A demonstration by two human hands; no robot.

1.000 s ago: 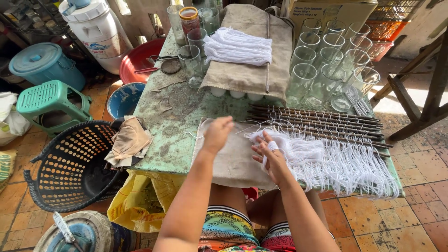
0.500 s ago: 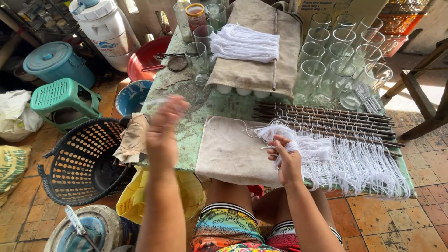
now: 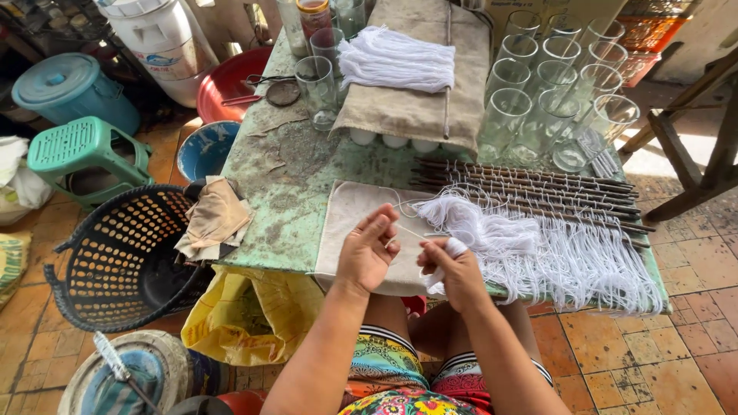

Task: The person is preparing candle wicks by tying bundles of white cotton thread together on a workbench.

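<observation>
My left hand (image 3: 367,250) and my right hand (image 3: 453,270) are close together over a beige cloth (image 3: 350,223) at the near edge of a worn green table (image 3: 296,165). A thin white string (image 3: 407,229) runs between the fingers of both hands. My right hand also grips part of a loose bundle of white strings (image 3: 477,227). Behind it lies a row of thin dark sticks (image 3: 530,188) with white strings (image 3: 592,261) hanging off the table's front edge.
Several clear glasses (image 3: 553,92) stand at the back right. Another white string bundle (image 3: 396,61) lies on sacking (image 3: 427,107). A black basket (image 3: 123,253), green stool (image 3: 81,150), red basin (image 3: 231,81) and yellow bag (image 3: 246,315) sit left of the table.
My left hand, raised over the table's left side half a second ago, has come back down beside my right hand and taken hold of a string.
</observation>
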